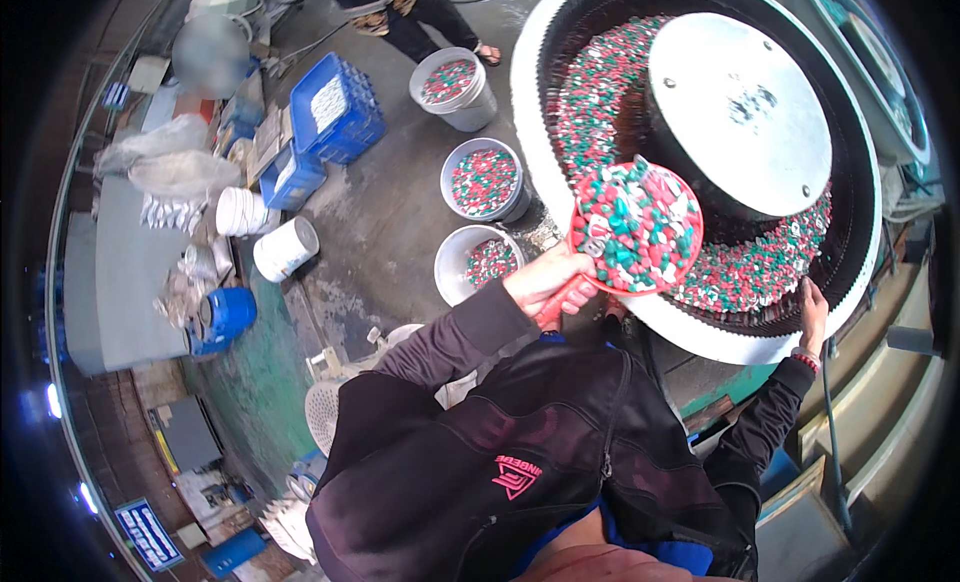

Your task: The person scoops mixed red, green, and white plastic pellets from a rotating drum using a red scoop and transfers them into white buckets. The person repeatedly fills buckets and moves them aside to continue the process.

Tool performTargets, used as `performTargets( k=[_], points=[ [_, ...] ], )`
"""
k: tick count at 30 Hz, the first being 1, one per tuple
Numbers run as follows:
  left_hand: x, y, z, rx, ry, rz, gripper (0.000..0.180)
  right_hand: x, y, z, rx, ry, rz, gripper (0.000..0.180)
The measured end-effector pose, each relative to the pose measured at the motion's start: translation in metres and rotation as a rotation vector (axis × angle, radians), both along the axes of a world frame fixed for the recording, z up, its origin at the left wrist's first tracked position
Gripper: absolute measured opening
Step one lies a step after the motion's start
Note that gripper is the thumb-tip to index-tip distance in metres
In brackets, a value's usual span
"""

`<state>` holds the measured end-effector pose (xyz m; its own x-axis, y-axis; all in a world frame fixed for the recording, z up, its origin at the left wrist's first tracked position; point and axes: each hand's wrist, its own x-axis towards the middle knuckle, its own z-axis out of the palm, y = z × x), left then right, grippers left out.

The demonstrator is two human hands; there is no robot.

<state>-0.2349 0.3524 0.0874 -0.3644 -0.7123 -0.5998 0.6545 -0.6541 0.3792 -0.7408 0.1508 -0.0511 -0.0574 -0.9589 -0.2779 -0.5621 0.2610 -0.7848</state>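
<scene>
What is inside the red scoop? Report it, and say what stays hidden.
The red scoop in the left hand holds a heap of red, green and white caps. The heap covers the scoop's floor, so anything beneath cannot be seen.

A person seen from above wears a black long-sleeved jacket [520,452] with a pink logo on the chest (blurred at this angle), a blue collar beneath it, and a red band [806,360] around the right wrist.

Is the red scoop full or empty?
Full. The red scoop, held by the left hand over the round machine's white rim, is heaped with red, green and white caps.
</scene>
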Motion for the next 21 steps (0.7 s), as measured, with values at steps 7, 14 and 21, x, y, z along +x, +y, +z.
performTargets(
  k=[7, 14, 21],
  points=[
    [0.097, 0.103, 0.021, 0.049, -0.135, 0.22, 0.011, 0.085, 0.035, 0.046, -0.107, -0.095, -0.027, 0.048],
    [0.163, 0.203, -0.018, 0.138, -0.35, 0.5, 0.012, 0.186, 0.127, 0.13, 0.024, -0.805, 0.155, 0.031],
    [0.179, 0.25, -0.136, 0.292, -1.019, 0.676, 0.075, 0.317, 0.219, 0.123, 0.773, -0.274, 1.032, 0.011]
  ],
)
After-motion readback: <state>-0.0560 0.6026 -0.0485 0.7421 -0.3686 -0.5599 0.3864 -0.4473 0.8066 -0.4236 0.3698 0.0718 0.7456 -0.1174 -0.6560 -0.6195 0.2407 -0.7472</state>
